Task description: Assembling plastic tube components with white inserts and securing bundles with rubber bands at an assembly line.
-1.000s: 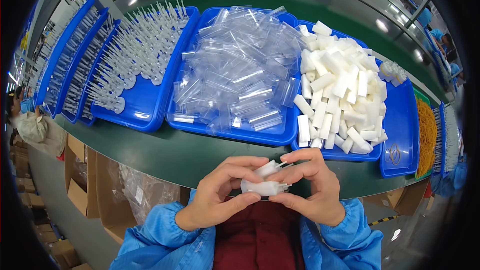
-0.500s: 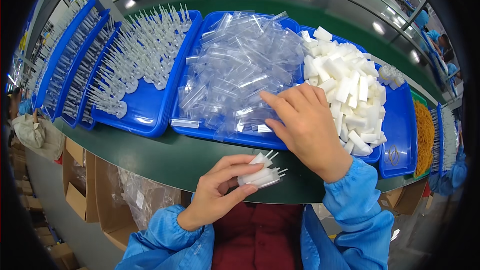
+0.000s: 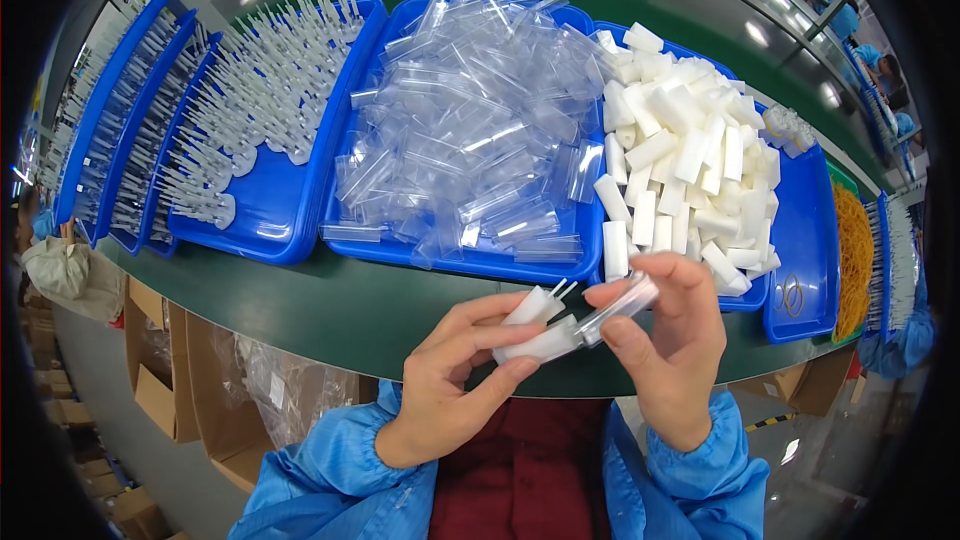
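My left hand [image 3: 440,385] is closed around a small bunch of white foam blocks [image 3: 540,343]. Thin white sticks [image 3: 563,289] poke out of their far end. Pinched between the thumb and fingers of my right hand [image 3: 672,345] is a clear plastic sleeve [image 3: 618,309], slightly blurred. Its near end meets the tip of one block; whether it has slipped over it I cannot tell. Beyond my hands, a heap of clear sleeves [image 3: 470,125] fills a blue tray [image 3: 440,262]. Right of it, loose white foam blocks [image 3: 690,155] are piled in another.
At left, blue trays [image 3: 265,210] hold many upright white sticks on round bases. A blue tray [image 3: 808,230] at right carries a few rubber bands [image 3: 793,292], beside a mass of yellow bands [image 3: 850,265]. Cardboard boxes [image 3: 215,390] stand below the green table's edge [image 3: 380,340].
My right hand has come back from the sleeve tray toward my left hand, now with a clear sleeve in its fingers. The left hand has shifted slightly right, still holding the blocks.
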{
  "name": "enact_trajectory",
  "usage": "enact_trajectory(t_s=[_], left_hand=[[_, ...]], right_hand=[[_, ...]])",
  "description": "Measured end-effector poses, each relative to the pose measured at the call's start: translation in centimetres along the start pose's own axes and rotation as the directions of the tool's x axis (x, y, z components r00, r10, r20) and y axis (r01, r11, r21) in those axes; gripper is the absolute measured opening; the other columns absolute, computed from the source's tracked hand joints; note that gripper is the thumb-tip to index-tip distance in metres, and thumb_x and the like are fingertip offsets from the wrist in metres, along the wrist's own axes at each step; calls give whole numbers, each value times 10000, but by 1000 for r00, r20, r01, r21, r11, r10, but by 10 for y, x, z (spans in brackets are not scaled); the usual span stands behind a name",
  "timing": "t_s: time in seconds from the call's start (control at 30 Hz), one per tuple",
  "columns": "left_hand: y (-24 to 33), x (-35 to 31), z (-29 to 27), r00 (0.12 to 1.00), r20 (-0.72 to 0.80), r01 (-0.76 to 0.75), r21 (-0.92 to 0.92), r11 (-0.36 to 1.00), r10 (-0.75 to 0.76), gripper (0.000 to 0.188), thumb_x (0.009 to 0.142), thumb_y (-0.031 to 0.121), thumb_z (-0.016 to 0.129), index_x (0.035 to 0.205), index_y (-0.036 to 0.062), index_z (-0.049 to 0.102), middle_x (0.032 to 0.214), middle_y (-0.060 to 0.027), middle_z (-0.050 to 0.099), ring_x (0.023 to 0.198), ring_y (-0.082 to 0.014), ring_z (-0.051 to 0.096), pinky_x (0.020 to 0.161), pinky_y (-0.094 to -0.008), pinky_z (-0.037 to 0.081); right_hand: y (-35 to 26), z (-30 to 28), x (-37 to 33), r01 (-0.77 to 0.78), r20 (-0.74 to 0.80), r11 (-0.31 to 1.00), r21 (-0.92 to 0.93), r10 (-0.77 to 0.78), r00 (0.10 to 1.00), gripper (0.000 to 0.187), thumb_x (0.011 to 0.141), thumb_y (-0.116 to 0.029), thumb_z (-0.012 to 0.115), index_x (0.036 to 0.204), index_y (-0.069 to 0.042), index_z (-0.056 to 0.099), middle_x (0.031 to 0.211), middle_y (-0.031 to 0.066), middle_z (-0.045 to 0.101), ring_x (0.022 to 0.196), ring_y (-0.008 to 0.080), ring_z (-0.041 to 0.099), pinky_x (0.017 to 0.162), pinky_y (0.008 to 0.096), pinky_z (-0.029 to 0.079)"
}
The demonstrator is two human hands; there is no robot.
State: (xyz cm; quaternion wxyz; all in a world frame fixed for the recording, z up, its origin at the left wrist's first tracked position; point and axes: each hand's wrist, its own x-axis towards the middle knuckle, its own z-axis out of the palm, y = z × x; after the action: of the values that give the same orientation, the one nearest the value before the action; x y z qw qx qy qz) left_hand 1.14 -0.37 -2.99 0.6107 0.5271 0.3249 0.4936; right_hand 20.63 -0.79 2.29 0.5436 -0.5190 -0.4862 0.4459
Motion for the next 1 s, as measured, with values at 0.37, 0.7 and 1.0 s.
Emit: enact_trajectory(t_s=[0.37, 0.7, 1.0], left_hand=[[3, -3, 6, 998, -37, 50, 7, 999, -50, 280, 899, -97, 664, 1179, -73, 661, 1386, -243, 515, 1264, -335, 576, 1048, -447, 518], [1, -5, 9, 999, -6, 33, 115, 993, -33, 288, 894, -48, 701, 1176, 5, 712, 1354, -172, 567, 1202, -242, 613, 934, -316, 551], [2, -1, 6, 1000, 27, -18, 267, 963, 11, 237, 867, -13, 738, 1102, 12, 733, 1284, -173, 608, 1168, -264, 624, 960, -355, 519]], right_hand=[[15, -13, -13, 263, -71, 949, -177, -278, 958, 433, 808, 28, 807, 1126, 3, 513, 1106, 182, 660, 1005, 217, 695, 941, 337, 520], [14, -10, -21, 21, -39, 999, -30, -22, 999, 391, 807, -40, 835, 1075, -32, 551, 1039, 116, 709, 993, 183, 678, 919, 316, 496], [19, -13, -20, 477, 191, 682, -554, -454, 870, 368, 747, -75, 879, 995, -65, 607, 1010, 75, 729, 1003, 202, 627, 944, 351, 457]])
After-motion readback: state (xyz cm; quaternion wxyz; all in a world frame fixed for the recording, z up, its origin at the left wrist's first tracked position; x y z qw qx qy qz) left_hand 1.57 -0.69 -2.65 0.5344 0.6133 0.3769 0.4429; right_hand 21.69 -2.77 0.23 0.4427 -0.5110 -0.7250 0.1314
